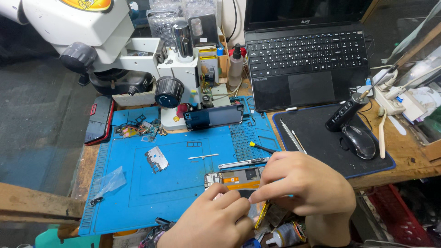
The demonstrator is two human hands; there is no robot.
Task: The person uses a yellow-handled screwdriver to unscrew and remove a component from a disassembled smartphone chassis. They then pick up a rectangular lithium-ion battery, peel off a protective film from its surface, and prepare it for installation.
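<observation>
**Two hands on an open phone**

Both hands work on an open phone (pixel 236 177) at the near edge of the blue mat (pixel 183 183). The left hand (pixel 211 222) is curled, with its fingertips pressed on the phone's near side. The right hand (pixel 305 183) is pinched shut, finger and thumb together over the phone's middle. What it pinches is too small to see. The phone lies flat with its insides showing. Its long side seems to run from the far left toward the near right, under the hands.

A small clear bag (pixel 110 181) lies on the left of the mat, and a dark bit sits at its near end. Just far of the hands lie a metal strip (pixel 241 162) and a tool with a yellow tip (pixel 262 147). Another phone (pixel 213 116) leans at the far edge, under the microscope (pixel 105 41). A mouse (pixel 359 141) sits on the black pad (pixel 317 138) to the right, near the laptop (pixel 305 50).
</observation>
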